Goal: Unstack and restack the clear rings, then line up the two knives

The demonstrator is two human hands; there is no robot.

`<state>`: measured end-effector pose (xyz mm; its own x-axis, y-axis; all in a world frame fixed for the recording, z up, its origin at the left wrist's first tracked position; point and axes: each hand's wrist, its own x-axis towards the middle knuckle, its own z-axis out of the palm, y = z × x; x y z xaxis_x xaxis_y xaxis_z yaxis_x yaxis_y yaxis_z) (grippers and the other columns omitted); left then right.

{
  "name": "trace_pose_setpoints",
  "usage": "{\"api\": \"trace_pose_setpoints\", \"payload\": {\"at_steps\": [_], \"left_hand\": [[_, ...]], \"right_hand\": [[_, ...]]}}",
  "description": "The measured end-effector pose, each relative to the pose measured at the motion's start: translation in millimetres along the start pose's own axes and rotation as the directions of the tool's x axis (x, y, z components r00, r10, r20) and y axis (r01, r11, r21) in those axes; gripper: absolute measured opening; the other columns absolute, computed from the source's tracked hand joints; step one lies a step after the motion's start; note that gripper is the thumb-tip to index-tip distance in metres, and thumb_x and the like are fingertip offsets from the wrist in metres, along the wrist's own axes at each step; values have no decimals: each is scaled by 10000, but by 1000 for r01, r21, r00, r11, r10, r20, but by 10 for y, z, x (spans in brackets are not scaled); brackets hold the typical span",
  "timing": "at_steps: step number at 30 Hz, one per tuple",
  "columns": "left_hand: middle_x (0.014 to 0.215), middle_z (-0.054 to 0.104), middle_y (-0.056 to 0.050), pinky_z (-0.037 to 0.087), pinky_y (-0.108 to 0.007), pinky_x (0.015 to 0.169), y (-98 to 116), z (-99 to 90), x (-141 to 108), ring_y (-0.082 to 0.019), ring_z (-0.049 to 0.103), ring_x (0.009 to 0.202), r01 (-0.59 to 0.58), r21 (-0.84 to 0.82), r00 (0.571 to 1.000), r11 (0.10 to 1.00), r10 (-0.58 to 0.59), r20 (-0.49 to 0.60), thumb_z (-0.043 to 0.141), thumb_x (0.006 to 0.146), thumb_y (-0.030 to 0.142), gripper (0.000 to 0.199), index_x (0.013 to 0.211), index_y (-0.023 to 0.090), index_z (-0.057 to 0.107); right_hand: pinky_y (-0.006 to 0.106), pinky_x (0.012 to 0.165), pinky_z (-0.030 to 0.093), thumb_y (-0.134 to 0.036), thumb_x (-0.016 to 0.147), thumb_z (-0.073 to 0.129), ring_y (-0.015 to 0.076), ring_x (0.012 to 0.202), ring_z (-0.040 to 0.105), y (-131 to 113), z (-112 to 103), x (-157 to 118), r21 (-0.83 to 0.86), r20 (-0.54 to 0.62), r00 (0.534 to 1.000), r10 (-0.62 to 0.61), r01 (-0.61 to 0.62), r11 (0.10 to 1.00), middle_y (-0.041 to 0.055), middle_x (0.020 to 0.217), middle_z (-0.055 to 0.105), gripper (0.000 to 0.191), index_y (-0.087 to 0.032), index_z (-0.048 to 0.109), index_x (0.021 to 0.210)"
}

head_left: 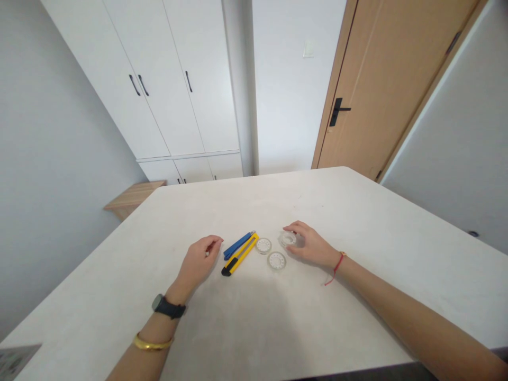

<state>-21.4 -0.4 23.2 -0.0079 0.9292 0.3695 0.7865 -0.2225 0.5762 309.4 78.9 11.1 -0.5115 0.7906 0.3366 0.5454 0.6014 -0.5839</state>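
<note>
In the head view, my right hand (307, 244) has its thumb and fingers around the rim of a clear round spool (288, 239), which is at the tabletop. Just left of it lie two more flat round spools with white, dotted centres, one farther back (263, 245) and one nearer me (277, 260). Beside those, a blue utility knife (238, 245) and a yellow utility knife (240, 255) with a black end lie slanted next to each other. My left hand (201, 259) rests closed on the table, left of the knives and apart from them, its fingers curled with nothing visible in them.
A large pale table (254, 317) spreads under both hands. Behind it stand white cabinets (178, 106) and a wooden door (389, 79) with a black handle. A small wooden surface (133, 198) lies beyond the left edge. A grey patterned item (18, 360) is at the lower left.
</note>
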Motion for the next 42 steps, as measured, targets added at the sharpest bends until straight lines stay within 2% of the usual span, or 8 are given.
{"api": "trace_pose_setpoints", "payload": {"at_steps": [2,5,11,15,32,35,38,42], "left_hand": [[798,701,-38,470,-276,674,2,3,-8,-166,605,690,-12,-3,1000,1000,12,-10,447,888,392,301,845,187,663],[798,697,-34,472,-269,681,3,6,-17,-162,603,694,-27,-3,999,1000,27,-23,452,890,380,288,847,186,661],[794,692,-28,476,-262,677,-11,4,-18,-157,597,692,-32,9,999,999,33,-19,452,898,369,277,852,189,659],[804,697,-29,475,-268,675,-23,2,-16,-158,595,690,-31,9,999,999,31,-20,449,899,366,277,855,194,663],[838,699,-28,457,-277,680,-72,35,-38,-168,599,721,-19,60,999,998,16,45,448,909,380,281,867,205,665],[843,701,-30,461,-277,680,-75,35,-38,-168,602,723,-21,61,999,998,19,40,445,910,387,288,861,205,663],[844,704,-36,470,-283,684,-60,24,-35,-172,604,722,-22,60,999,998,20,29,439,908,392,297,855,206,665],[834,707,-44,479,-288,685,-22,0,-32,-177,604,718,-20,58,1000,998,19,23,434,904,394,307,845,204,668]], "right_hand": [[353,847,501,-220,699,669,212,946,607,-81,37,-59,64,15,999,-33,32,997,90,1074,635,423,-188,625,1118],[349,835,503,-233,698,672,217,987,612,-58,11,-49,118,17,1000,8,-10,993,88,1116,651,425,-193,622,1117],[370,891,485,-193,682,674,232,1049,623,315,-148,215,139,84,989,122,-132,981,81,1173,674,435,-190,638,1116],[365,876,499,-196,680,688,227,1014,638,446,-125,283,134,90,984,152,-164,977,75,1148,687,420,-186,654,1098],[399,899,489,-285,697,732,233,1027,610,517,-50,255,119,71,992,109,-117,986,87,1165,653,470,-197,616,1145],[408,875,491,-312,682,745,253,1057,590,455,-67,233,97,-2,999,54,-54,994,102,1183,632,489,-202,613,1140],[390,834,493,-317,704,733,259,1075,567,252,-89,159,104,-67,997,-34,41,994,112,1185,617,450,-207,614,1123],[341,781,494,-328,731,728,225,990,588,-112,-67,11,196,50,988,-148,136,971,98,1114,636,406,-214,620,1105]]}}
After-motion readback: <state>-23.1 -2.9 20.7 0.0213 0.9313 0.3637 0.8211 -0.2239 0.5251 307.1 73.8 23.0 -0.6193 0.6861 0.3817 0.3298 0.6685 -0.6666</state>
